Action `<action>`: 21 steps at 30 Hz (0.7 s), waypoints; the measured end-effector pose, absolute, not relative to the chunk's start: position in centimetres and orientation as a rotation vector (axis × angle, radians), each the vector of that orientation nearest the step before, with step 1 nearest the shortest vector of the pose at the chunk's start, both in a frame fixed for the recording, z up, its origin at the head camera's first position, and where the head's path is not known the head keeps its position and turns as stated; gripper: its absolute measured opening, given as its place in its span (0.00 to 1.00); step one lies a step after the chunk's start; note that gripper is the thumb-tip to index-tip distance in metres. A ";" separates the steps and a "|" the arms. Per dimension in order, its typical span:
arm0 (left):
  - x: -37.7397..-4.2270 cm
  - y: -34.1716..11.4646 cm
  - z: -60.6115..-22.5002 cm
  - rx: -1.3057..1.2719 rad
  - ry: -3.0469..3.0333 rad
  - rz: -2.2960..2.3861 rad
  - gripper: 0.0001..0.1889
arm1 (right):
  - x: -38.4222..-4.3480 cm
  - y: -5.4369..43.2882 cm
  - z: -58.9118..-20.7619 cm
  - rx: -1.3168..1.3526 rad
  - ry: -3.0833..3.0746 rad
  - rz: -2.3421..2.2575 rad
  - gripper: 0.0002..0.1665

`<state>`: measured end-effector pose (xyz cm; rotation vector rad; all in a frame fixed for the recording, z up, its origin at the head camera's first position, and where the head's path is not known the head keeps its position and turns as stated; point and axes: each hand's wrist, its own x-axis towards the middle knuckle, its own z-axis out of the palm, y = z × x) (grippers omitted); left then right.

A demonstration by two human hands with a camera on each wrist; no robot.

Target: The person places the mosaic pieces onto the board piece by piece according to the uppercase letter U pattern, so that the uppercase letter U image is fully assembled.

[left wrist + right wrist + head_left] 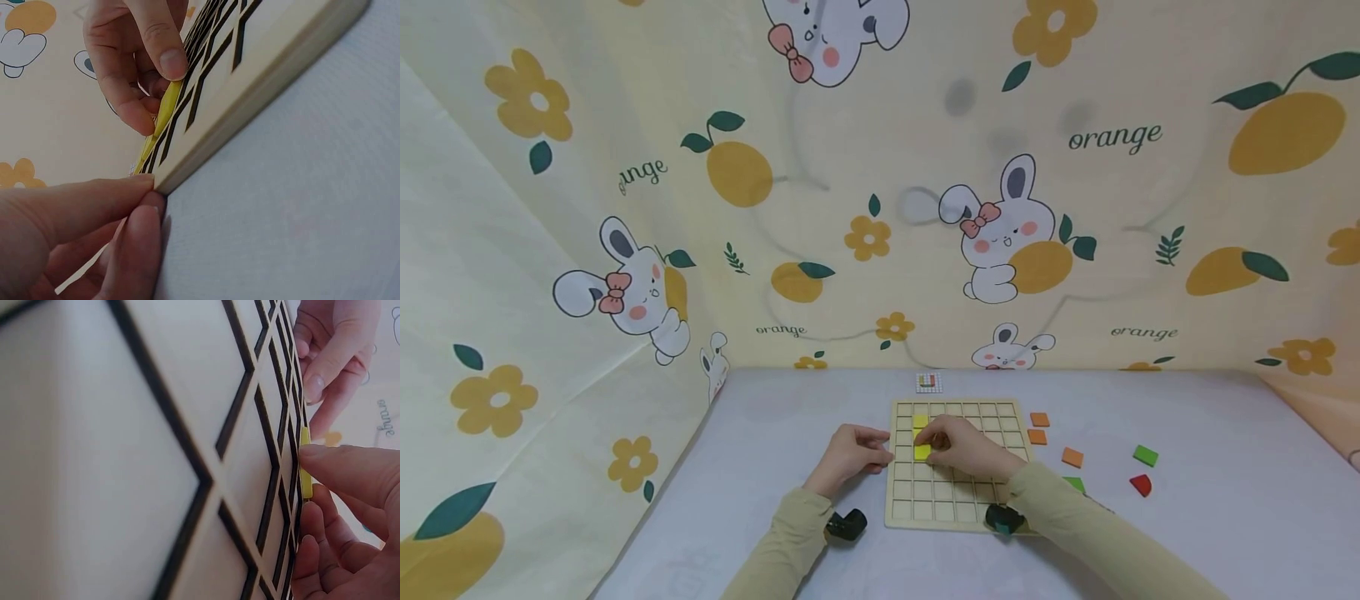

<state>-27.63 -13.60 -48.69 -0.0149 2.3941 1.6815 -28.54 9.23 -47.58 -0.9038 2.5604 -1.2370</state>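
A wooden grid board [955, 514] lies flat on the table, with a column of yellow square tiles [921, 422] in its cells near the left side. My right hand [964, 447] is over that column and pinches the nearest yellow tile [922, 453] between thumb and fingers. In the right wrist view this yellow tile [305, 472] sits at board level, its far side partly covered by the fingers. My left hand [850, 457] holds the board's left edge, thumb and forefinger meeting at the rim [172, 178] in the left wrist view.
Right of the board lie orange square tiles [1072, 457], green tiles [1146, 455] and a red quarter-round piece [1142, 485]. One green tile [1074, 483] is partly behind my right sleeve. A small card with a coloured grid pattern [928, 383] lies beyond the board. A printed curtain [850, 167] stands behind.
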 end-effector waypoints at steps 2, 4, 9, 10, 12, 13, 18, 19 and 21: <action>-27.6 -13.6 -48.7 -0.015 2.393 1.679 0.18 | -28.6 9.2 -47.7 -0.900 2.559 -1.242 0.14; -27.6 -13.6 -48.8 -0.014 2.393 1.678 0.19 | -28.7 9.2 -47.7 -0.887 2.559 -1.241 0.14; -27.6 -13.6 -48.8 -0.008 2.392 1.682 0.18 | -28.8 9.1 -47.6 -0.835 2.562 -1.247 0.15; -27.6 -13.6 -48.8 -0.006 2.392 1.683 0.18 | -28.8 9.1 -47.6 -0.827 2.562 -1.249 0.15; -27.6 -13.6 -48.7 -0.005 2.388 1.687 0.18 | -28.9 9.1 -47.6 -0.820 2.558 -1.254 0.15; -27.6 -13.6 -48.7 -0.005 2.385 1.689 0.18 | -28.9 9.1 -47.6 -0.818 2.553 -1.257 0.16; -27.4 -13.6 -48.5 -0.003 2.370 1.699 0.18 | -28.8 9.4 -47.3 -0.819 2.529 -1.263 0.17; -27.4 -13.6 -48.5 -0.002 2.369 1.699 0.18 | -28.7 9.5 -47.1 -0.821 2.524 -1.268 0.17; -27.4 -13.6 -48.4 -0.005 2.368 1.700 0.18 | -28.5 9.8 -46.9 -0.826 2.518 -1.270 0.18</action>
